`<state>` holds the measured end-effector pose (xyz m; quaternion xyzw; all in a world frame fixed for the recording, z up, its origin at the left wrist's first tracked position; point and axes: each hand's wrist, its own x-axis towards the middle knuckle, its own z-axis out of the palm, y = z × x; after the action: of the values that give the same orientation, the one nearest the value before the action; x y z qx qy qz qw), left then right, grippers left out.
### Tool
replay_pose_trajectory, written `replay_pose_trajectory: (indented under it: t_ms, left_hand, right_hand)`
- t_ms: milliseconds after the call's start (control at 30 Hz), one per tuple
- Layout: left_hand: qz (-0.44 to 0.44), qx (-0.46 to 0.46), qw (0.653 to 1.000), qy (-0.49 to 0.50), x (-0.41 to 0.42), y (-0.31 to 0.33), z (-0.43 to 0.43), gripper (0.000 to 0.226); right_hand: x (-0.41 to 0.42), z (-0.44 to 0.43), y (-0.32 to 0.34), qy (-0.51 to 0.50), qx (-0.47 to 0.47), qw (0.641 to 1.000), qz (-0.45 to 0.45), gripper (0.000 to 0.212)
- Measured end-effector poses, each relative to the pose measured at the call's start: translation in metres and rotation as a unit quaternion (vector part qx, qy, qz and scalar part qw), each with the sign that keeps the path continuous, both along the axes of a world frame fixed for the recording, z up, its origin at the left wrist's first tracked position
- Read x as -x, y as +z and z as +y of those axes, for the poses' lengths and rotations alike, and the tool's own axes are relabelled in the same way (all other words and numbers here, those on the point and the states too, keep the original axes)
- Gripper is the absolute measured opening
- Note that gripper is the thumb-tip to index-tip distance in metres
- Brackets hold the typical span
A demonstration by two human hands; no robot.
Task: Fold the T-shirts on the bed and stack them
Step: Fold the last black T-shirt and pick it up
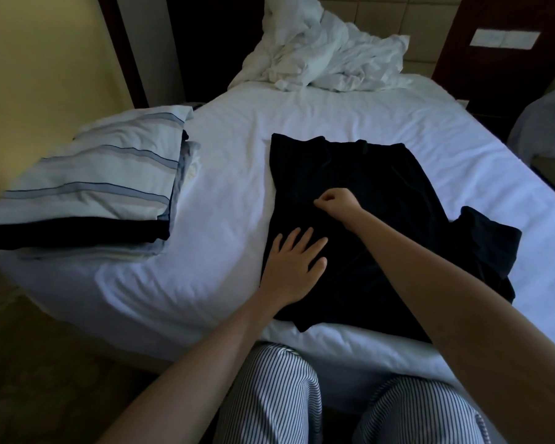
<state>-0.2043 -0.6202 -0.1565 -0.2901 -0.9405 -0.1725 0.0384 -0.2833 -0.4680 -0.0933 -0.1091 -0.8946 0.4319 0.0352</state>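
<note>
Meanwhile left hand point(290, 267) lies flat on black T-shirt point(382, 174); right hand point(338, 205), grip narrow, pinches its cloth.

We see T-shirt point(366, 193) at centre: solid black, no print showing. Sheet point(237, 139) beneath: plain white. We note at 9 o'clock top folded shirt point(87, 174): white, blue-grey stripes, dark band at near edge. 12 o'clock, duvet point(321, 56): white. 6 o'clock, trousers point(269, 395): white, thin dark stripes. 10 o'clock, wall point(29, 59): pale yellow.

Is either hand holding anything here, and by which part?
Right hand seems to pinch the black T-shirt mid-body; left hand only presses flat on it.
</note>
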Motion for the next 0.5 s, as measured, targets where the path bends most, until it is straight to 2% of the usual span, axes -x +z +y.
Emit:
replay_pose_trajectory:
  t_ms: [133,267,367,433,500]
  left_hand:
    - [-0.002,0.021,1.0,0.008,0.001,-0.001,-0.001,0.074]
    - [-0.032,0.063,0.997,0.013,0.003,0.003,0.001,0.054]
    - [-0.033,0.111,0.993,0.017,0.003,0.009,0.003,0.049]
    - [-0.033,0.128,0.991,0.02,0.002,0.011,0.004,0.049]
    - [-0.046,0.117,0.992,0.017,0.001,0.014,0.005,0.049]
  right_hand:
    - [0.015,0.003,0.0,-0.028,-0.005,0.999,0.043,0.013]
    - [0.015,-0.004,-0.014,-0.012,-0.078,0.997,0.008,0.016]
    - [-0.007,-0.004,-0.012,-0.024,-0.101,0.993,0.06,0.02]
    - [-0.034,0.007,-0.015,-0.003,-0.189,0.979,0.074,0.034]
    - [-0.065,0.024,-0.028,0.029,-0.298,0.953,0.036,0.044]
